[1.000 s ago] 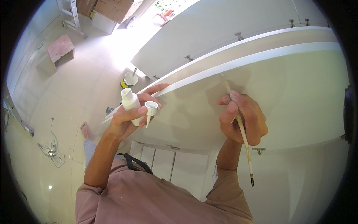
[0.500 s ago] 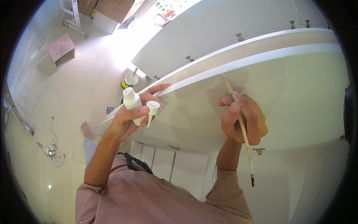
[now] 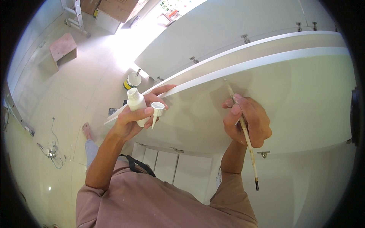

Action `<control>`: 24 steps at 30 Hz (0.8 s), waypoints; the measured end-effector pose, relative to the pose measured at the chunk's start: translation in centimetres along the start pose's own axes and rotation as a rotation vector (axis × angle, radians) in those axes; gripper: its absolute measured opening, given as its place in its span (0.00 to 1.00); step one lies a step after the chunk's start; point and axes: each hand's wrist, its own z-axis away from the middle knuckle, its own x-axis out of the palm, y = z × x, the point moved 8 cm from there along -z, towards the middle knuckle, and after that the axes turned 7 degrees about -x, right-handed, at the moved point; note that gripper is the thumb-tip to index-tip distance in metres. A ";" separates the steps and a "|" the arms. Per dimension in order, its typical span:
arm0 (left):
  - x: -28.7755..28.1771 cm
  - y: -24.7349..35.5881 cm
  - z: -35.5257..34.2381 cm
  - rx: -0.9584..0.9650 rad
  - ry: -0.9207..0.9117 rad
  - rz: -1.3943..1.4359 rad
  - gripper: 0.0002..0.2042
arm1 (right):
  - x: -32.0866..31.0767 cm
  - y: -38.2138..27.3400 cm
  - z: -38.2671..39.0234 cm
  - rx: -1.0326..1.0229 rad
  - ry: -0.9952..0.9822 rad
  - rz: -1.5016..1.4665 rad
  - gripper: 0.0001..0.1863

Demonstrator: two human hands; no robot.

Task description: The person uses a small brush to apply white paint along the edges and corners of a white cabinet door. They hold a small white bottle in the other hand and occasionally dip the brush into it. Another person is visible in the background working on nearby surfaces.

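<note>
My left hand [image 3: 131, 118] is closed round a small white bottle [image 3: 137, 102] whose neck stands open. Between its thumb and fingers it also pinches the bottle's white nozzle cap [image 3: 157, 109], with the spout pointing down. Some of its fingers reach over the end of a white-edged panel. My right hand [image 3: 251, 119] grips a thin, paint-stained paintbrush [image 3: 245, 135] like a pen, the dark handle end toward me. The brush tip touches or nearly touches the panel [image 3: 296, 95], just below its white edge [image 3: 262, 62].
Beyond the near panel runs a second white edge [image 3: 273, 38], then a large board with metal hinges [image 3: 245, 38]. On the floor to the left are a paint bucket [image 3: 133, 80], a small stool [image 3: 63, 46], a ladder [image 3: 78, 17], cables [image 3: 53, 154] and cardboard boxes [image 3: 118, 9].
My right hand and the brush tip have shifted slightly left along the panel's edge. The left hand keeps its hold on the bottle and cap, nearly still.
</note>
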 end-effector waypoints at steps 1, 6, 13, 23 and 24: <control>0.0 0.0 0.0 -0.001 0.001 0.003 0.15 | 0.0 0.0 0.0 -0.001 -0.001 0.000 0.05; 0.0 -0.1 0.0 -0.006 -0.004 0.025 0.15 | 0.1 0.1 0.3 0.001 0.003 0.002 0.08; 0.0 -0.1 -0.1 0.001 -0.021 0.037 0.15 | 0.2 0.0 0.1 -0.013 -0.024 0.003 0.05; 0.0 -0.1 -0.2 0.007 -0.005 0.008 0.16 | -0.2 0.3 0.7 0.011 0.058 -0.001 0.14; 0.1 0.1 -0.1 0.021 -0.022 0.012 0.15 | -0.1 0.2 0.7 0.005 0.050 0.009 0.15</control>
